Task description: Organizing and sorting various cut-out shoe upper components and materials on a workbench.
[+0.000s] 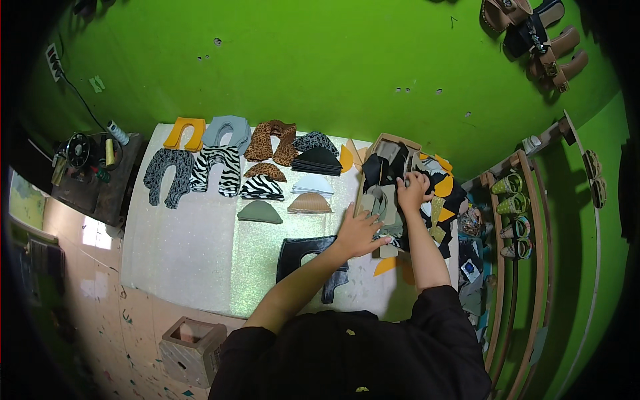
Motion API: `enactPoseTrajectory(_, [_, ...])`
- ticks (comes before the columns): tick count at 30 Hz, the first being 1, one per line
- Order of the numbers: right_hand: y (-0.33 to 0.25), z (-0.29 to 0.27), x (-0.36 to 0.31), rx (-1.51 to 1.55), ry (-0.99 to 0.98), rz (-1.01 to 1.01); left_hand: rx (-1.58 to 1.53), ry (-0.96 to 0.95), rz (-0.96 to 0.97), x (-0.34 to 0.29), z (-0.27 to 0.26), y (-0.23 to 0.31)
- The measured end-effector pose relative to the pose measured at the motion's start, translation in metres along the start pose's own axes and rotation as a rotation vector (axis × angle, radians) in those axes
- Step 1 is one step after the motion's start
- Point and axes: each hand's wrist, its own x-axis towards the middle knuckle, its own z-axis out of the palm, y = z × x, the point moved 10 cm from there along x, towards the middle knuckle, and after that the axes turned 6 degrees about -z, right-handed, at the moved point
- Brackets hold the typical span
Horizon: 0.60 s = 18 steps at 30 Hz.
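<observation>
Your left hand (359,231) lies flat, fingers spread, steadying the cardboard box (383,143) at two o'clock; your right hand (412,191) curls onto dark cut pieces (375,171) inside.

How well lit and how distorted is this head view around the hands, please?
Head view: even light on the white table and both hands, left hand and right hand; faint sheen on the table; straight shelf rails bow near the rim; corners are black; the heap of cut pieces is small.

I see my left hand (358,232) on the heap of cut grey and black shoe-upper pieces (390,200) right of the pale work table (180,247); my right hand (413,190) lies behind it, in the shallow cardboard box (393,141). Patterned U-shaped pieces (220,167) lie left.
</observation>
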Motion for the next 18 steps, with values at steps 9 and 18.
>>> enactPoseTrajectory(9, [-0.023,-0.121,0.008,0.373,0.333,-0.233,-0.043,0.1,0.07,-0.005,-0.007,0.004])
enactPoseTrajectory(18, [0.038,-0.104,-0.008,1.101,0.002,0.087,-0.431,0.475,-0.041,-0.039,-0.068,0.003])
